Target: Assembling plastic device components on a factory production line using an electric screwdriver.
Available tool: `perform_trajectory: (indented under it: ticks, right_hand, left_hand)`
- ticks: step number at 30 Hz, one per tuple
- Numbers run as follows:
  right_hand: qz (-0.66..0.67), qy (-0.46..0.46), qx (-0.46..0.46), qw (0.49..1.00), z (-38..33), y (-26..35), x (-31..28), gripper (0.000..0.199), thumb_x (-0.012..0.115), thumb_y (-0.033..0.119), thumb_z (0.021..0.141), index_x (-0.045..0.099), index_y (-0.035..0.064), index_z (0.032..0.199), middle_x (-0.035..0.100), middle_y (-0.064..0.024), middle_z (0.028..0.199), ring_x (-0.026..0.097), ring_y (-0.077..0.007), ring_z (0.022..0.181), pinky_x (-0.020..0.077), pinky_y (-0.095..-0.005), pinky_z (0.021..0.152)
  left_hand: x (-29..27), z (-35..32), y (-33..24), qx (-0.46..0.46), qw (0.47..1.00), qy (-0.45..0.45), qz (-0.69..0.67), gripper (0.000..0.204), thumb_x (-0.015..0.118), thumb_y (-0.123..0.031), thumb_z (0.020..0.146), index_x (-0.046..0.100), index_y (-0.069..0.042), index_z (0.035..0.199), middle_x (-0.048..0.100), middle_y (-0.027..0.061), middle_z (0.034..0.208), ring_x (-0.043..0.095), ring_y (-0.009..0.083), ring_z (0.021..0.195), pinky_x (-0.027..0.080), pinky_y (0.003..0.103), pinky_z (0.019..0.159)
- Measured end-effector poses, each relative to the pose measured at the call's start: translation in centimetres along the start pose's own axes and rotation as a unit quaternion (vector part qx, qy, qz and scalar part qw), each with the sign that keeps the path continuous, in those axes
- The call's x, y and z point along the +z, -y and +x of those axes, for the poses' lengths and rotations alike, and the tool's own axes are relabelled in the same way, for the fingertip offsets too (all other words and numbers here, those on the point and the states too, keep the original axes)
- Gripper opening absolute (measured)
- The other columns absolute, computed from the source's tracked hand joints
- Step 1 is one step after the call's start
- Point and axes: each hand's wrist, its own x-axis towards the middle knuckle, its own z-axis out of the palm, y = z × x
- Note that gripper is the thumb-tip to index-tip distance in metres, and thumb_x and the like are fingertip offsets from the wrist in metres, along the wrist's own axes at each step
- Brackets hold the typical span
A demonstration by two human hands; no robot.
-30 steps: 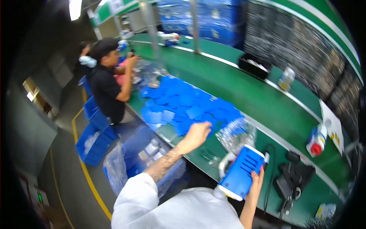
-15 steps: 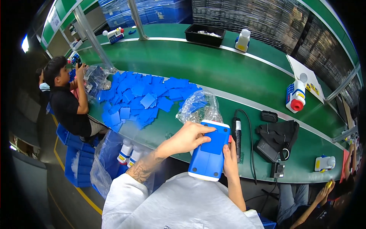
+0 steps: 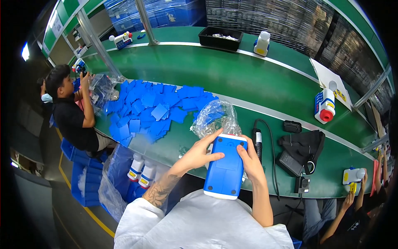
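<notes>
A blue rectangular plastic device with a white rim (image 3: 225, 167) is held flat over my lap, between both hands. My left hand (image 3: 199, 153) grips its left edge, with the fingers laid across its upper face. My right hand (image 3: 250, 162) clasps its right edge. Just beyond it on the green bench lies a crumpled clear plastic bag (image 3: 215, 118) with a few blue pieces inside. A large heap of flat blue plastic parts (image 3: 154, 108) is spread on the bench to the left.
A black handheld tool with a cable (image 3: 258, 140) and a black pouch (image 3: 302, 149) lie right of my hands. A seated person in black (image 3: 72, 112) works at the left end. White bottles (image 3: 325, 106) and a black tray (image 3: 219, 38) stand farther back. Blue crates (image 3: 78, 166) sit on the floor.
My left hand has come back from the blue heap and settled on the device. The device has come down from upright in my right hand to flat between both hands. My view swung right.
</notes>
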Motion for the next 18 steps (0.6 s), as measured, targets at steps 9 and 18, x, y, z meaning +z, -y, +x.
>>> perform_trajectory:
  ticks: [9, 18]
  right_hand:
    - [0.011, 0.027, -0.005, 1.0, -0.2, -0.9, -2.1, 0.044, 0.047, 0.03, 0.091, 0.04, 0.0063, 0.127, 0.047, -0.0126, 0.122, 0.046, -0.0253, 0.108, 0.0388, -0.0347, 0.087]
    - [-0.57, -0.195, 0.129, 0.788, 1.7, -5.7, -6.2, 0.051, 0.067, 0.036, 0.071, 0.049, 0.0013, 0.103, 0.056, -0.0204, 0.096, 0.057, -0.0409, 0.088, 0.0467, -0.0458, 0.068]
  left_hand:
    - [-2.1, 7.2, 7.7, -0.011, 0.99, -0.138, -0.033, 0.031, 0.062, -0.008, 0.077, 0.058, -0.005, 0.107, 0.054, 0.0147, 0.107, 0.052, 0.0199, 0.1, 0.047, 0.033, 0.077]
    - [0.0, 10.4, 10.5, 0.089, 0.849, -0.1, 0.511, 0.012, 0.062, -0.01, 0.067, 0.065, -0.002, 0.076, 0.051, 0.0158, 0.104, 0.044, 0.0309, 0.103, 0.04, 0.044, 0.08]
